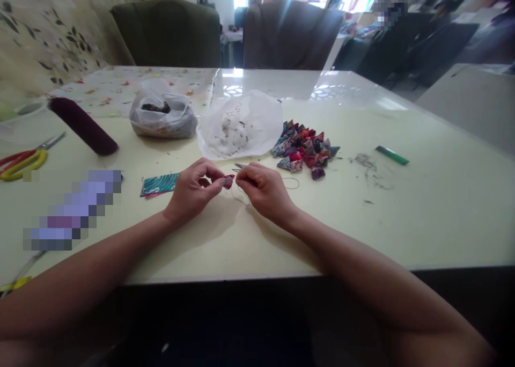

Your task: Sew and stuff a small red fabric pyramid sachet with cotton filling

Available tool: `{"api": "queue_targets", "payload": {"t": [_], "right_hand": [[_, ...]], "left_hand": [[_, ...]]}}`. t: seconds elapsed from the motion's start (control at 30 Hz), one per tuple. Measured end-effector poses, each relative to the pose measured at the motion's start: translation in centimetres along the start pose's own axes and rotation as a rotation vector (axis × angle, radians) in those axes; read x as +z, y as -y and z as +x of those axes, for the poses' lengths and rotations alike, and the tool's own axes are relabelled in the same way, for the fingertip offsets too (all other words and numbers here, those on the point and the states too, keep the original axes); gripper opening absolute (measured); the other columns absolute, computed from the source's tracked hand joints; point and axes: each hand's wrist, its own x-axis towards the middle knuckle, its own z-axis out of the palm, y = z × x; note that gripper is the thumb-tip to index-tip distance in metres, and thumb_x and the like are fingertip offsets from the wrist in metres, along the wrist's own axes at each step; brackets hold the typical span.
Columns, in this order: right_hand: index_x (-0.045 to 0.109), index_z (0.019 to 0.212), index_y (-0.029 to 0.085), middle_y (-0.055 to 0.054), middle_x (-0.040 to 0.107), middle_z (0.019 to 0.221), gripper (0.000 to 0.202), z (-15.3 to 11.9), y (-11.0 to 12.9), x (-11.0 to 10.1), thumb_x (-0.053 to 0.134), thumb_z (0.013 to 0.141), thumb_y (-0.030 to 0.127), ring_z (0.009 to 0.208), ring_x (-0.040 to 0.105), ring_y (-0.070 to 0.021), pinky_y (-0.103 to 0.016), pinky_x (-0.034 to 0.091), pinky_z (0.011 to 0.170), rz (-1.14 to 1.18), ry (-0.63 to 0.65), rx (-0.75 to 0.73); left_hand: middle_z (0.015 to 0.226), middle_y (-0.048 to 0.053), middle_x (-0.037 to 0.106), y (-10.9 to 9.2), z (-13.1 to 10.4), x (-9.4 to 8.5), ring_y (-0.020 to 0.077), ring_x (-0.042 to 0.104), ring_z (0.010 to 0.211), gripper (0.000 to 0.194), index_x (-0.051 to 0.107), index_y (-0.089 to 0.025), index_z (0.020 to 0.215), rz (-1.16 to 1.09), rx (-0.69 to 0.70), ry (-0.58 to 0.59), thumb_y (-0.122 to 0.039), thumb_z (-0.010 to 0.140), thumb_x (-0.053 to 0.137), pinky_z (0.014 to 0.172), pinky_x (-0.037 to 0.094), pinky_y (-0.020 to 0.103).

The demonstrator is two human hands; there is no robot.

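Observation:
My left hand [198, 187] pinches a small red and grey fabric piece [228, 181] between thumb and fingers above the table. Close to its right, my right hand [263, 187] has its fingers pressed together; what they hold is too small to make out. A thin thread [240, 195] hangs in a loop between the hands, and another loop lies right of my right hand. The metal tips of a small tool [240, 166] show behind my right fingers. Partly behind my left hand lies teal patterned fabric [159, 184] with a pink edge under it.
Beyond my hands are a white bag [261, 115] with white stuffing, a plastic bag [161, 123] and a pile of fabric pieces [308, 147]. Scissors [28, 160], a dark purple roll [82, 125] and a blurred-out object [80, 206] lie left; a green object [392, 155] lies right.

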Motion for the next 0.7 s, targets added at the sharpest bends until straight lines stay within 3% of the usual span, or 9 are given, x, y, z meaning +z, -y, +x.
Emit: {"api": "queue_targets", "payload": {"t": [0.23, 0.47, 0.7], "right_hand": [[0.06, 0.071, 0.016, 0.0, 0.058, 0.072, 0.017, -0.13, 0.1, 0.19, 0.059, 0.088, 0.01, 0.068, 0.053, -0.0106, -0.024, 0.04, 0.064, 0.02, 0.005, -0.011], [0.061, 0.071, 0.016, 0.001, 0.059, 0.071, 0.018, -0.02, -0.02, 0.33, 0.061, 0.088, 0.009, 0.068, 0.051, -0.0105, -0.024, 0.04, 0.065, 0.04, -0.045, -0.035], [0.066, 0.076, 0.017, 0.0, 0.062, 0.076, 0.016, -0.05, -0.12, 0.25, 0.06, 0.089, 0.012, 0.069, 0.053, -0.0111, -0.024, 0.042, 0.068, 0.04, -0.023, -0.01]], "left_hand": [[0.076, 0.001, 0.064, -0.12, -0.05, 0.25, 0.0099, 0.059, 0.065, 0.011, 0.07, -0.017, 0.073, 0.049, 0.086, -0.02, -0.023, 0.081, 0.074, 0.054, 0.049, 0.022], [0.078, 0.004, 0.071, 0.26, -0.18, 0.32, 0.0129, 0.063, 0.065, 0.015, 0.07, -0.015, 0.081, -0.182, -0.168, 0.019, -0.03, 0.082, 0.073, 0.052, 0.049, 0.023], [0.079, 0.005, 0.075, -0.11, -0.09, 0.53, 0.0135, 0.064, 0.067, 0.016, 0.07, -0.015, 0.084, -0.352, -0.248, 0.063, -0.031, 0.083, 0.074, 0.054, 0.048, 0.023]]}}
